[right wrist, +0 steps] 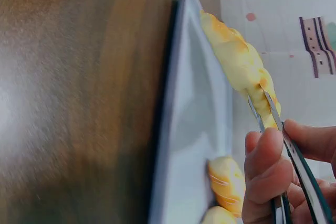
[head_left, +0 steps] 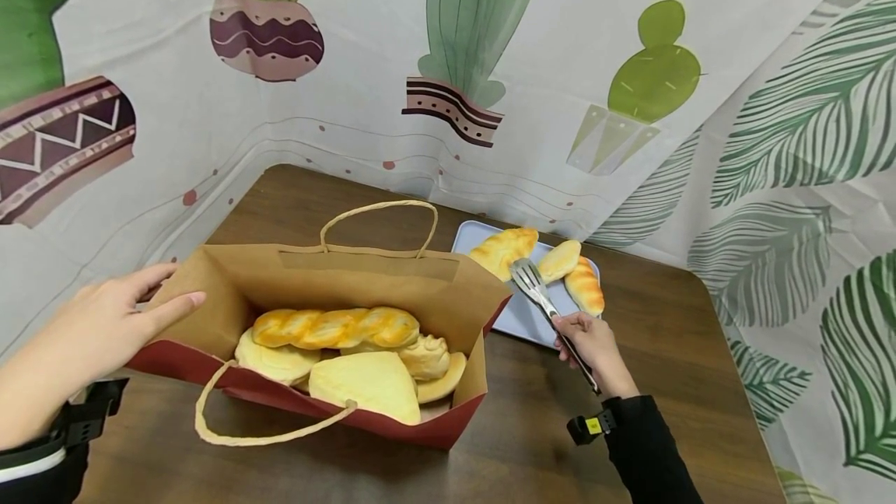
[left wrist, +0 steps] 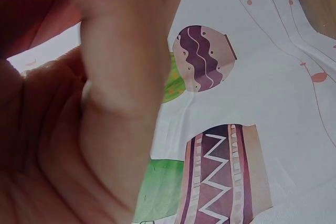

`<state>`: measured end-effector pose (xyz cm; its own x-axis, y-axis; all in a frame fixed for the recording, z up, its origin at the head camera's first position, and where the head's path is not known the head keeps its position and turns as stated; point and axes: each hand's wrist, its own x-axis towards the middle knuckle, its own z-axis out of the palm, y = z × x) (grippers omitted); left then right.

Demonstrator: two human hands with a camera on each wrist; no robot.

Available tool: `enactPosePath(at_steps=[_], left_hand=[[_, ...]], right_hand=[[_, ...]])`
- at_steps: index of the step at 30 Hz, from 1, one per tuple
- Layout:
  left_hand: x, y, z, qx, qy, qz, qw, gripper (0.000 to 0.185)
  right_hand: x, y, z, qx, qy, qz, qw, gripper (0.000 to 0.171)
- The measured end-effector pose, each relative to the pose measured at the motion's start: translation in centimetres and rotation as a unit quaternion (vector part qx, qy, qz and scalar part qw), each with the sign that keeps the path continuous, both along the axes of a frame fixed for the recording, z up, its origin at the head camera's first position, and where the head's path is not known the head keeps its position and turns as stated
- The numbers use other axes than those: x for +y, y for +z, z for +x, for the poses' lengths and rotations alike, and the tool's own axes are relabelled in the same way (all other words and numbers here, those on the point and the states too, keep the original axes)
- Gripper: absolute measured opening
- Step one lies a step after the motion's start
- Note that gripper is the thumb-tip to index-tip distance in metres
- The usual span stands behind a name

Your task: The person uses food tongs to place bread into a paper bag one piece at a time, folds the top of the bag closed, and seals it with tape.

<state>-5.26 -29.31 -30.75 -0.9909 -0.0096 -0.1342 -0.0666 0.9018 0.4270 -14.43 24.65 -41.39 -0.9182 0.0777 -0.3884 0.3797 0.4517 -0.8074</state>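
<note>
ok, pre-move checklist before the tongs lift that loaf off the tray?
1. Tongs held by right hand: ok.
2. Tong tips on the braided loaf: ok, they straddle its end in the right wrist view.
3. Firm clamp on the loaf: cannot tell.
4. Paper bag mouth open: ok, left hand rests at its edge.
5. Room in the bag: cannot tell, several breads already inside.
6. Tray flat on the table: ok.

Brown-and-red bag (head_left: 329, 286), golden bread (head_left: 334, 327), pale blue tray (head_left: 521, 317).
</note>
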Motion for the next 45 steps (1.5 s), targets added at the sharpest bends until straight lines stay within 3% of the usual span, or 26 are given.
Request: enactPosePath(at_steps=[18, 25, 31, 36, 41, 45], left_hand=[[-0.1, -0.2, -0.1, 0.002, -0.002, -0.003, 1.0000, 0.073], [-0.1, -0.2, -0.1, 0.003, -0.004, -0.004, 1.0000, 0.073], [-0.2, -0.3, -0.1, 0.005, -0.003, -0.004, 1.0000, 0.073], [-0.2, -0.3, -0.1, 0.011, -0.003, -0.004, 0.9999, 0.071], [-0.1, -0.4, 0.0, 0.013, -0.002, -0.005, 0.9999, 0.071], [-0.1, -0.4, 0.0, 0.008, -0.003, -0.007, 0.9999, 0.072]], right_hand=[[1.6, 7.6, 2.7, 0.085, 0.010, -0.050, 0.995, 0.024], [2.1, 11.1, 4.4, 0.110, 0.035, -0.103, 0.988, 0.018], [2.0, 13.2, 6.0, 0.144, 0.063, -0.097, 0.983, 0.012], [2.1, 14.3, 7.3, 0.169, 0.050, -0.080, 0.981, 0.010], [2.3, 15.0, 8.4, 0.216, 0.050, -0.094, 0.971, 0.007], [2.4, 15.5, 9.0, 0.269, 0.081, -0.083, 0.956, 0.010]])
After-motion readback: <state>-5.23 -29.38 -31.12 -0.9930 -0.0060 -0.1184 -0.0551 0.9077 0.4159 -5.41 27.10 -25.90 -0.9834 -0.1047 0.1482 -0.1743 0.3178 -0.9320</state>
